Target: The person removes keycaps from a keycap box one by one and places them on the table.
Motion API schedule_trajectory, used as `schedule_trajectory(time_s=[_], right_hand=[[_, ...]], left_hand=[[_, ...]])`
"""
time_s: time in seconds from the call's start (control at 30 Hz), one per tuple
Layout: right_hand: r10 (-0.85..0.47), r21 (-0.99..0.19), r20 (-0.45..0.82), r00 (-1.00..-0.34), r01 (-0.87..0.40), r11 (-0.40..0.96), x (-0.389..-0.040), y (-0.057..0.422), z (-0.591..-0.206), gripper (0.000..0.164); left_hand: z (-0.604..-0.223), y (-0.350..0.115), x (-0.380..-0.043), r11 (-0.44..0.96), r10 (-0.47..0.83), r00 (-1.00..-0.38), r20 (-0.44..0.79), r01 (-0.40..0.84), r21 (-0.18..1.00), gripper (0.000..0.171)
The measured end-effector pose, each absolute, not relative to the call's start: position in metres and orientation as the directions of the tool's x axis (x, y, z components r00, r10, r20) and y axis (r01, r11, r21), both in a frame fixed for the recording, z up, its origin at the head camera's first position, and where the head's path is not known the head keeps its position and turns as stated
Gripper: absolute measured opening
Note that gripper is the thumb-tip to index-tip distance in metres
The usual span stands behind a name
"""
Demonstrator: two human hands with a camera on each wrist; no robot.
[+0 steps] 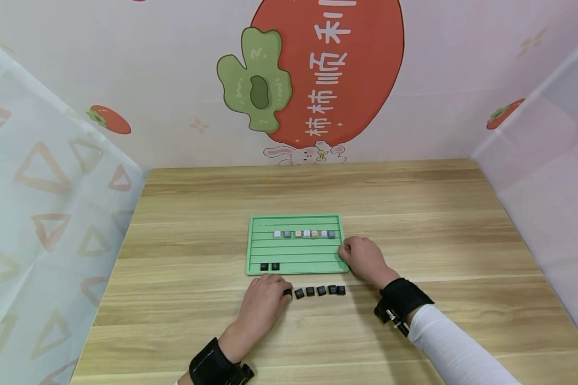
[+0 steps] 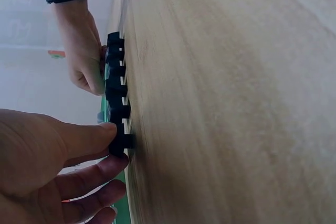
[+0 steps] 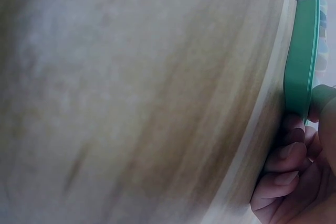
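Note:
A black keycap [image 2: 118,144] sits between the thumb and a fingertip of my left hand [image 1: 264,299], at the left end of a row of black keycaps [image 1: 321,290] in front of the board. Farther back, my right hand [image 1: 365,258] holds the right edge of the green ridged board [image 1: 298,250]. In the right wrist view its thumb lies at the green rim [image 3: 302,56], with the other fingers curled below. Two black keycaps [image 1: 270,266] stand on the board's front left. A line of white, grey and beige keycaps [image 1: 306,234] runs across an upper strip.
The wooden table [image 1: 183,224] extends around the board on all sides. A printed wall sheet [image 1: 173,85] rises behind its back edge, and pale side sheets flank it. Black camera straps [image 1: 404,302] wrap both wrists.

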State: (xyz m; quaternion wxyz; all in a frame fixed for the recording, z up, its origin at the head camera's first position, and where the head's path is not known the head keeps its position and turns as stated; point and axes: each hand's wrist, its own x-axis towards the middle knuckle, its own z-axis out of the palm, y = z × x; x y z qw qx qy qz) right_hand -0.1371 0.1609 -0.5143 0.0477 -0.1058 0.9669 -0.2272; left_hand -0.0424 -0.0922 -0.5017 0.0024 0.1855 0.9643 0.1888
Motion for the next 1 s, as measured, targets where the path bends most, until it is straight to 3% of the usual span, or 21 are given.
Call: schedule_trajectory(time_s=[1.0], right_hand=[[-0.223,-0.451,-0.052,-0.973,-0.176,0.875,-0.1375,0.1610,-0.5151,0.033]], left_hand=[[-0.5017,-0.0925,-0.0409,0.857,0.360,-0.929,0.091,0.368,0.361,0.022]])
